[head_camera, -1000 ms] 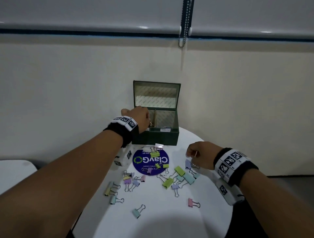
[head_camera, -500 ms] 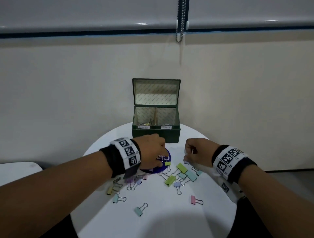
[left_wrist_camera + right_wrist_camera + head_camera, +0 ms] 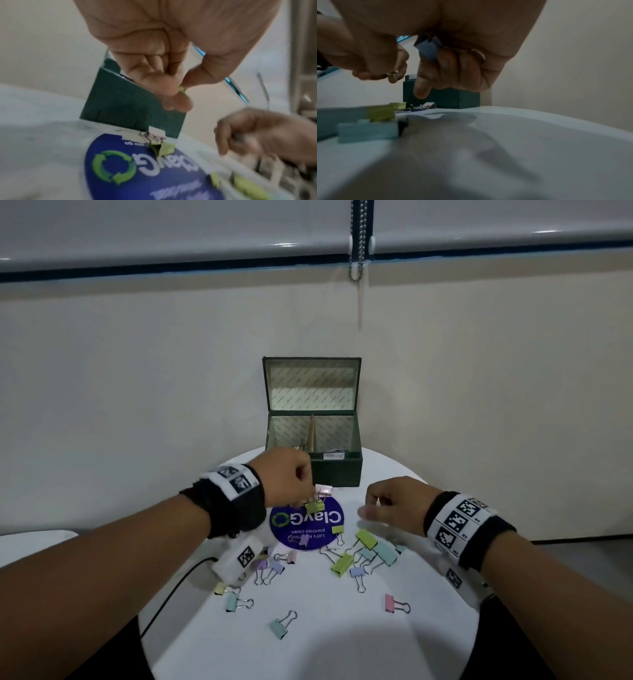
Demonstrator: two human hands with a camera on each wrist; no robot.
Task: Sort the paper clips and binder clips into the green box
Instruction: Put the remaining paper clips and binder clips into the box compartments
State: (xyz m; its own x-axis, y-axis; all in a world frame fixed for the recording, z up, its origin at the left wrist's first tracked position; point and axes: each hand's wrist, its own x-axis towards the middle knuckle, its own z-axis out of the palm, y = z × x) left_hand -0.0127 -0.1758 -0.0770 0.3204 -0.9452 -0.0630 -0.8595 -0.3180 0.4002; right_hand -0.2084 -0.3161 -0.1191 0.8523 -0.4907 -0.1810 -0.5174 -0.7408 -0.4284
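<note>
My left hand point(image 3: 286, 478) covers the green box's point(image 3: 337, 472) left front corner. My right hand's point(image 3: 394, 505) fingertips blur; whatever my left fingers point(image 3: 164, 86) pinch is mostly hidden.

**Three views of one round table**

The head camera looks down and forward over the table point(image 3: 308, 645), green box point(image 3: 337, 474) at 12 o'clock. Both wrist cameras sit low and close, facing that box point(image 3: 126, 102) point(image 3: 453, 98), each catching the other hand.
</note>
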